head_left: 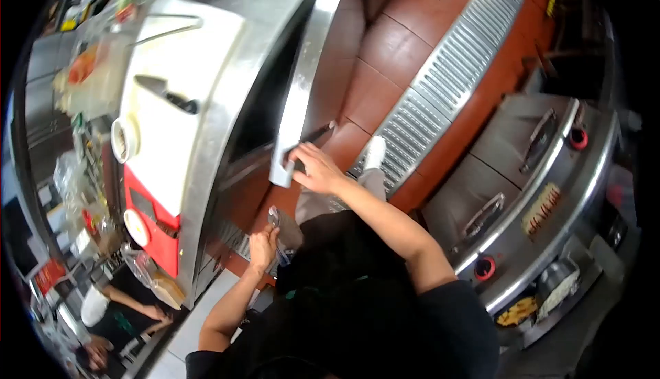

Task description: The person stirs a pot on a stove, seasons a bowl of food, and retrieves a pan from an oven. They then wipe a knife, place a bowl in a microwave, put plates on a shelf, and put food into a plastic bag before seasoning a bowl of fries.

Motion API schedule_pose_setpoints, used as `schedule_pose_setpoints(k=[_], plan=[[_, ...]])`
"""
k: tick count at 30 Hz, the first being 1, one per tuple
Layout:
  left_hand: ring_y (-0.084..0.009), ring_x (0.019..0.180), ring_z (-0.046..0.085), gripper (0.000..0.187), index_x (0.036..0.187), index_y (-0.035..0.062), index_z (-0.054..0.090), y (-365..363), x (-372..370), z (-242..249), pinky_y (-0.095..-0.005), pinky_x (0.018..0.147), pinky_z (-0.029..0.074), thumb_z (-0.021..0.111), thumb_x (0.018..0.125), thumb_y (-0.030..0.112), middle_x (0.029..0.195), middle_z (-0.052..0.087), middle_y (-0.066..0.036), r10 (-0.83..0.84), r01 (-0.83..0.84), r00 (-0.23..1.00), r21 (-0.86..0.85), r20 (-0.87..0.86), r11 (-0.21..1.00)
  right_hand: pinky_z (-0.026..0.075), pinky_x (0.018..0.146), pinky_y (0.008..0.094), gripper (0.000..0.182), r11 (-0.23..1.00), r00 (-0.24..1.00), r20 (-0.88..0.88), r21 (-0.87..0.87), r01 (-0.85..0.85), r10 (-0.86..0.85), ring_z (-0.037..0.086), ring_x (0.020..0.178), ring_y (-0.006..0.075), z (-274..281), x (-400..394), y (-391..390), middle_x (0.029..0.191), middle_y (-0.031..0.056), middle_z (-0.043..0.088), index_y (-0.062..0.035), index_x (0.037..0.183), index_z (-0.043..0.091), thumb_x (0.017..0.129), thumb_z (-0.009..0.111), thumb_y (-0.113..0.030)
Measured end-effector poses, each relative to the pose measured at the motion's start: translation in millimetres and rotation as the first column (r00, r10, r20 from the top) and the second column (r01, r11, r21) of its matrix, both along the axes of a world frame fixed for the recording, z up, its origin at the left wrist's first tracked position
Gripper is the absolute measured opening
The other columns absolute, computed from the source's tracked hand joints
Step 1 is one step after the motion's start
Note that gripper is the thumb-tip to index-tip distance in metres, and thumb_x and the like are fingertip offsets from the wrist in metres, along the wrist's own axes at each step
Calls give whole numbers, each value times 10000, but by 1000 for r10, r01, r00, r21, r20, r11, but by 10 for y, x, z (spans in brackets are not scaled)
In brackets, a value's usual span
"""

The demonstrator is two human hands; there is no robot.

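Door (300, 90) stood ajar beside the counter (237, 70), its near end touched by the loosely curled right hand (316, 169), grip unclear, while the left hand (262, 247) grasped a small object (274, 216) too blurred to name.

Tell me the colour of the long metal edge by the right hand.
The metal edge is silver-grey; head view.

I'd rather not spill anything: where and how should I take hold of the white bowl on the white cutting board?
Probably by the outer wall just below the rim, coming from the aisle side. The white bowl looks round, with no handle showing, and its opening faces up. The white cutting board lies bare on that side, while plastic bags crowd beyond.
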State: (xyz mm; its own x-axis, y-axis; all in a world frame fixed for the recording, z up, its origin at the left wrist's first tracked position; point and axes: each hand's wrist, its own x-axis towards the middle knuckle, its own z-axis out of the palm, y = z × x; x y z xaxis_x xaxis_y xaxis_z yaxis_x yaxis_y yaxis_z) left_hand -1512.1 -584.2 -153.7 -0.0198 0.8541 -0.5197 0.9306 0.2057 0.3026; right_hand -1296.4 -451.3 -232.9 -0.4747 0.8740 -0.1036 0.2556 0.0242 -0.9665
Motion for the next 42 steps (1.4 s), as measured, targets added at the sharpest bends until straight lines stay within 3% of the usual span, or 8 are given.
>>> schedule_pose_setpoints(k=[6, 21, 26, 28, 31, 35, 39, 42], plan=[[-88, 473, 540, 189, 805, 11, 576, 1125, 903, -493, -259, 453, 431, 506, 924, 140, 523, 543, -26, 359, -220, 848, -357, 389, 908, 334, 980, 321, 466, 749, 765, -137, -369, 551, -630, 454, 1144, 197, -110, 2429, -909, 1145, 85, 532, -33, 1162, 541, 861, 472, -382], [-302, 871, 581, 354, 1019, -65, 577, 4853, 1528, -2511, -361, 774, 448, 508, 899, 261, 981, 595, -222, 351, -466, 879, 421, 324, 778, 341, 952, 328, 480, 641, 654, 180, -131, 756, -735, 509, 1058, 211, 225, 2862, -597, 1093, 121, 578, 72, 1072, 570, 887, 455, -355], [-413, 1048, 532, 497, 1113, -108, 536, 3597, 1884, -1943, -406, 903, 418, 488, 915, 346, 1117, 543, -317, 215, -503, 818, 481, 534, 718, 339, 961, 350, 478, 534, 586, 119, -298, 791, -801, 475, 1104, 254, 132, 1805, -957, 1177, 152, 514, 57, 1191, 485, 853, 497, -281], [-371, 1234, 391, 562, 1274, -47, 433, 2473, 1585, -1804, -407, 1035, 301, 461, 920, 388, 1322, 418, -250, 255, -430, 823, 264, 507, 863, 298, 1028, 405, 628, 912, 874, 343, -99, 398, -344, 387, 1202, 361, 481, 1476, -870, 1257, 225, 454, 12, 1304, 385, 758, 599, -215], [-327, 1201, 410, 539, 1291, 30, 437, 423, 161, -2470, -394, 1004, 316, 394, 924, 423, 1298, 448, -191, -28, 77, 985, -291, 170, 954, 350, 990, 394, 589, 852, 940, 286, -524, -8, 185, 436, 1185, 373, 498, 1377, -776, 1273, 251, 450, 5, 1320, 368, 886, 507, -368], [-287, 1017, 525, 429, 1191, 51, 533, 324, -531, -970, -354, 882, 415, 453, 903, 359, 1149, 556, -140, 143, 18, 941, -466, 307, 885, 451, 816, 439, 475, 880, 610, 634, -312, -360, 474, 582, 930, 387, -232, 1877, 73, 935, 224, 628, -64, 1103, 588, 867, 481, -462], [-258, 879, 612, 352, 1116, 66, 605, 665, -511, -344, -325, 790, 490, 498, 886, 310, 1037, 638, -101, 249, -120, 891, -332, 380, 936, 483, 555, 378, 115, 942, 862, 505, 311, -124, -53, 596, 578, 277, 987, 1829, 2165, 681, 126, 617, -110, 802, 640, 776, 619, -220], [-224, 913, 586, 407, 1125, 107, 585, 959, -318, -72, -302, 787, 461, 538, 861, 413, 1127, 576, -107, 478, -367, 761, -317, 438, 875, 408, 457, 384, 318, 590, 783, 435, 800, -109, -444, 494, 458, 280, 2768, 1177, 3467, 525, 115, 511, -73, 634, 560, 795, 642, -334]])
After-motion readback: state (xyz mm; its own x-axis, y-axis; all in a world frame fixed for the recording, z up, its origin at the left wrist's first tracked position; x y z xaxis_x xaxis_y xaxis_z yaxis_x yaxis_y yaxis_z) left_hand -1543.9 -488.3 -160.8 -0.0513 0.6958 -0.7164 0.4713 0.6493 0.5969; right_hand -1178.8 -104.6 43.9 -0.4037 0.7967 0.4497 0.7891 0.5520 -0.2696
